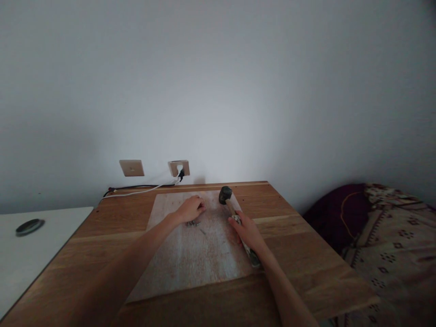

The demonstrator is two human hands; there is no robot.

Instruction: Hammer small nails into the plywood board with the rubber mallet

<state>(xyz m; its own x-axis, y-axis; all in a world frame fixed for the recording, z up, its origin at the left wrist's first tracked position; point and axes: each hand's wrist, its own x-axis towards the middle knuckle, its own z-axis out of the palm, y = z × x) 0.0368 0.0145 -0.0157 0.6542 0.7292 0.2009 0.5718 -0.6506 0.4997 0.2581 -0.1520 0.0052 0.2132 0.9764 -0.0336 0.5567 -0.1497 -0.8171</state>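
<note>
My right hand (248, 231) is wrapped round the handle of a mallet (225, 194), which has a dark, thick head and a wooden shaft with a patterned grip. The mallet's head is raised toward the far right part of a pale board (190, 268). Over the board's far middle, my left hand (191, 209) has its fingers curled together; whatever they may hold is hidden. Just below that hand lies a small heap of nails (192, 223), partly covered by it. One loose nail (203, 231) rests on the board close by.
The board lies on a wooden table (293, 254) against a wall. White and black cables (136, 192) run along the back edge to a wall socket (179, 168). At left, a white surface (44, 254) bears a dark round object (30, 226). Patterned fabric (391, 259) is heaped at right.
</note>
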